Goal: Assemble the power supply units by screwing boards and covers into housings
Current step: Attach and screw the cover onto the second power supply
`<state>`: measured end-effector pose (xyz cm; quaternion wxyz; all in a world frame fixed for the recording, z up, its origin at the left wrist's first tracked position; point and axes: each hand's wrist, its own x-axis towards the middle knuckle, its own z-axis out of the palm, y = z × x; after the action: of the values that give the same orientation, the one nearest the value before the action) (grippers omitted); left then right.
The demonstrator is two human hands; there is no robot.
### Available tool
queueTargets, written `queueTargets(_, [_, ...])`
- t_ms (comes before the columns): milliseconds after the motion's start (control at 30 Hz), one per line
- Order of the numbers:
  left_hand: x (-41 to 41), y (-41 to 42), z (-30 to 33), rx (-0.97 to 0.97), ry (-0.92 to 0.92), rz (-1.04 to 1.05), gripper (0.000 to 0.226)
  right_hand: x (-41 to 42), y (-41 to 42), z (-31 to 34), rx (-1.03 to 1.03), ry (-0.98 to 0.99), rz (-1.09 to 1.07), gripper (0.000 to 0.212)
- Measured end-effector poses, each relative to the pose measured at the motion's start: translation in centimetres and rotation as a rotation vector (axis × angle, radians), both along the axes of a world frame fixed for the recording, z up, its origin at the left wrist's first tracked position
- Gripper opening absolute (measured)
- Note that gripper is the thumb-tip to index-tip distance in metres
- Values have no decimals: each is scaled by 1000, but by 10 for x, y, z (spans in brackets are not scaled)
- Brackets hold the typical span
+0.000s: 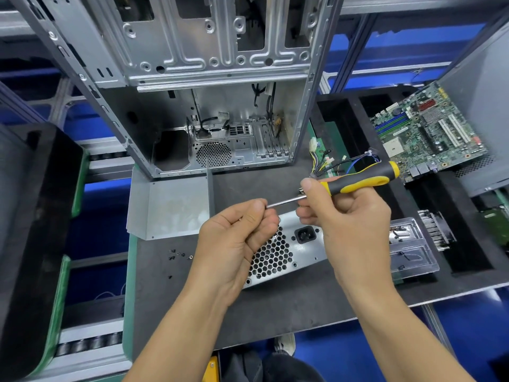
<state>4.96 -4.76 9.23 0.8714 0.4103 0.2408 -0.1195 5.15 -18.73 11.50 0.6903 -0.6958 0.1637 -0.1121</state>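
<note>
One large open computer case (209,86) is standing at the far side of a dark work mat (275,310), and everything else is sitting around it. Its side is off, showing the bare metal interior, a round perforated fan grille and loose black cables hanging inside. Just in front of the case, a bent grey metal cover (170,205) is lying on the mat, touching the case's lower edge. To the right of the case, a green motherboard (429,133) is resting tilted over a black foam tray (468,252), well apart from the case. In front of the case and nearer the person, the power supply unit (286,252) is lying on the mat, its honeycomb vent and black power socket facing up; a bundle of coloured wires (341,164) is trailing between the case and the motherboard. A clear plastic tray (410,246) is sitting to the right of the power supply.

Above the power supply, the right hand (344,213) is gripping the black and yellow handle of a screwdriver (360,180), fingers curled round it, the shaft pointing left. The left hand (237,238) is pinching the tip of the shaft between curled fingers; whether a screw is there cannot be told. A few small dark screws (179,255) are lying on the mat, in front of the case and left of the power supply.
</note>
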Motion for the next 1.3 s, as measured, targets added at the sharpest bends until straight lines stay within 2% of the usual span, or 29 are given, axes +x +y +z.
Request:
queueTargets(100, [-1,2,-2,57,-42,-21,13,1,0,-6,83,52,-2,21])
queueTargets(233, [0,9,-6,170,-74,-96,40,1,-1,-9,151,52,-39,21])
queueTargets(300, [4,23,-14,312,-87,-47,51,2,-5,-8,168,42,-54,23])
queueTargets(367, [10,43,-24,486,-62,39,50,2,-10,-7,169,33,-69,21])
queueTargets(433, [16,58,-36,581,18,42,51,2,-17,-7,163,28,-89,19])
queueTargets(500, [17,62,-45,604,102,-81,63,3,-22,-7,162,28,-110,17])
queueTargets(567, [12,60,-53,533,162,-268,81,3,-26,-9,162,30,-131,17])
queueTargets(600, [9,58,-55,473,173,-354,82,3,-27,-9,161,29,-139,17])
queueTargets(667, [1,53,-59,361,165,-456,70,3,-30,-12,150,31,-144,17])
queueTargets(767, [-5,48,-61,287,121,-439,52,3,-32,-16,139,33,-146,20])
queueTargets(900, [-5,46,-63,355,63,-443,62,4,-32,-19,136,33,-158,18])
queueTargets(1067, [-1,45,-65,345,71,-470,47,5,-33,-21,123,32,-149,17])
queueTargets(1300, [0,44,-64,334,81,-458,44,5,-34,-27,56,42,-123,16])
